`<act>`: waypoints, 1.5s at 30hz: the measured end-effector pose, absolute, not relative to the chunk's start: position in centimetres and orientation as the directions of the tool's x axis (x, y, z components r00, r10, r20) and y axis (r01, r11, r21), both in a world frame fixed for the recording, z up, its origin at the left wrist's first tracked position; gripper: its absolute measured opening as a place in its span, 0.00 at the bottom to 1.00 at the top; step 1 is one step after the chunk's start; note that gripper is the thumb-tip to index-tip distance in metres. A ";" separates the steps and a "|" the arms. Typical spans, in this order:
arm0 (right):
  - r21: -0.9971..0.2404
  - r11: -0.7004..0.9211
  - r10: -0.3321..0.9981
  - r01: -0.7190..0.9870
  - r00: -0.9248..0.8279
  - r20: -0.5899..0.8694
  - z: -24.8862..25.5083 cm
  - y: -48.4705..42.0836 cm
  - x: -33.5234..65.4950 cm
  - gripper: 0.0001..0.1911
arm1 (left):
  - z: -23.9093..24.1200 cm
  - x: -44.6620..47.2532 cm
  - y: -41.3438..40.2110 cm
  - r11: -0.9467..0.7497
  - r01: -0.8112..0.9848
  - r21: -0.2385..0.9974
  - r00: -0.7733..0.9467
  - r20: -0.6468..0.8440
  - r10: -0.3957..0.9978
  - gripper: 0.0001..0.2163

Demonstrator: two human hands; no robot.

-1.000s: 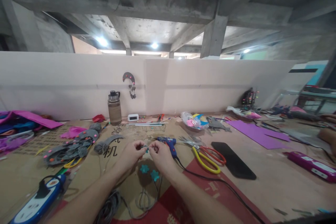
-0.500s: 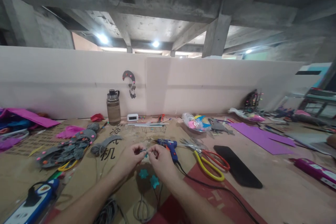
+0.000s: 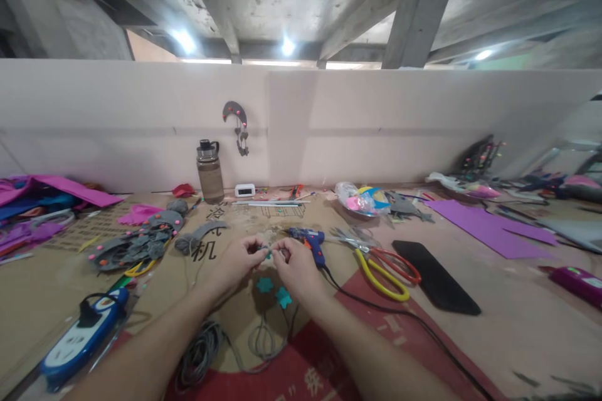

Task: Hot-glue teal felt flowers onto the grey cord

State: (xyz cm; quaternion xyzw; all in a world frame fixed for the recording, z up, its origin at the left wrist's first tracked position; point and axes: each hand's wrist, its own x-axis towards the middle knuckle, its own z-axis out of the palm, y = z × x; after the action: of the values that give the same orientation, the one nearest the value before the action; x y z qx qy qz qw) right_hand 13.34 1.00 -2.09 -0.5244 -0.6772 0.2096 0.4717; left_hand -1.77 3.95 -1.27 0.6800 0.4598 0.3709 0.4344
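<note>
My left hand point(image 3: 247, 260) and my right hand point(image 3: 295, 264) meet above the cardboard, fingertips pinched close together. Between them shows a bit of a small teal piece point(image 3: 268, 255), mostly covered by the fingers. Just below lie two teal flower-shaped cutouts point(image 3: 264, 285), with thin grey cord point(image 3: 261, 341) running down from them to a loose coil point(image 3: 201, 351) beside my left forearm. A blue glue gun point(image 3: 314, 243) rests right of my right hand, its black cable trailing toward the front right.
Right of the glue gun lie scissors with red and yellow handles point(image 3: 383, 276) and a black phone point(image 3: 437, 276). Purple sheets point(image 3: 489, 229) are farther right. At left are grey felt pieces with pom-poms point(image 3: 136, 241) and a blue power strip point(image 3: 84, 338). A bottle point(image 3: 209, 172) stands at the back.
The camera view has tilted down, so the wall and table items appear higher. Both hands stay pinched together around the small teal piece.
</note>
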 end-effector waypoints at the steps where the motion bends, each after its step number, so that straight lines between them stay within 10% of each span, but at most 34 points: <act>1: -0.772 0.377 0.903 0.511 -0.016 0.430 -2.1 1.0 13.4 0.07 | -1.1 -1.8 3.9 -0.207 0.309 0.928 0.306 0.109 0.946 0.09; 45: -0.711 0.425 0.882 0.560 -0.081 0.464 -2.3 1.7 13.8 0.07 | 0.1 -2.8 3.9 -0.291 0.342 0.893 0.416 0.133 0.900 0.11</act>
State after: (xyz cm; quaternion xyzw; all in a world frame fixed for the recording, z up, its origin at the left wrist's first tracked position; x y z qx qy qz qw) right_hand 13.84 1.67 -2.27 -0.5055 -0.7133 0.1782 0.4516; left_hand -2.79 3.87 0.06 0.7306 0.4250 0.3340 0.4172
